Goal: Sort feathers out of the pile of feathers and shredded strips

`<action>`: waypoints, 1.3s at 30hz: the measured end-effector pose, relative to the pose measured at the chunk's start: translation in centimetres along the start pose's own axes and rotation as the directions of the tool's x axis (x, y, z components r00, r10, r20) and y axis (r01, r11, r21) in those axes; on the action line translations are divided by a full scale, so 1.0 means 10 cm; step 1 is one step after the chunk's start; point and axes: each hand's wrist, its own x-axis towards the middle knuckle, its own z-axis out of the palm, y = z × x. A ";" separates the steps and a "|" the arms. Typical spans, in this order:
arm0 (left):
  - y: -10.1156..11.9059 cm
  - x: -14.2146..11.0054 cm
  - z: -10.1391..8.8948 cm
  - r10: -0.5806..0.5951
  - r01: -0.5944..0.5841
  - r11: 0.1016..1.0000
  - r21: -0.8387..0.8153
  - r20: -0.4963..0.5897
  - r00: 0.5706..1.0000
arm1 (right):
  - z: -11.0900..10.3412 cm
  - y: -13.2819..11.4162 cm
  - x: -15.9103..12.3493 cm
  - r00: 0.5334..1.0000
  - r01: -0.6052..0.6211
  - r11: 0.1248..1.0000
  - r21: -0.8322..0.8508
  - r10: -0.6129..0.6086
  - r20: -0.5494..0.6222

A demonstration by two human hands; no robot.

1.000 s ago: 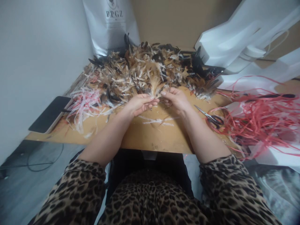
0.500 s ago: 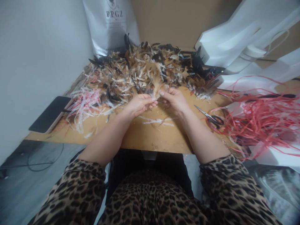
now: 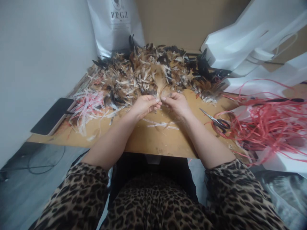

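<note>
A big heap of brown, tan and black feathers [image 3: 153,68] covers the back of a wooden board [image 3: 153,140]. At its near edge my left hand [image 3: 144,106] and my right hand [image 3: 176,103] meet, fingertips pinched together on the stems of a small tan feather bundle [image 3: 160,85] that fans upward. Both hands rest just above the board. A few pale strips [image 3: 163,124] lie on the board right under my wrists.
Scissors [image 3: 217,119] lie to the right of my right hand, beside a tangle of red raffia [image 3: 266,123]. Pink and white strips [image 3: 87,107] and a dark phone [image 3: 52,115] sit at the left. A white PPGZ bag [image 3: 115,25] stands behind; white foam sheets [image 3: 251,38] lean at the right.
My right hand has slid a little left, so its fingertips now touch those of my left hand at the bundle's base. The view shifted slightly.
</note>
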 end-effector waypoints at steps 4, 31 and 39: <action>-0.02 0.00 -0.02 -0.007 0.005 0.998 0.059 0.029 1.000 | 0.01 -0.02 -0.01 0.999 0.045 0.999 0.023 -0.045 -0.007; 0.12 -0.08 -0.07 0.066 -0.076 0.983 0.168 0.067 0.996 | -0.28 -0.26 -0.08 0.873 0.101 0.890 -0.444 0.136 0.469; 0.06 -0.05 -0.03 0.047 -0.048 0.985 0.165 0.011 0.999 | -0.24 -0.19 -0.07 0.899 0.088 0.888 -0.452 0.125 0.419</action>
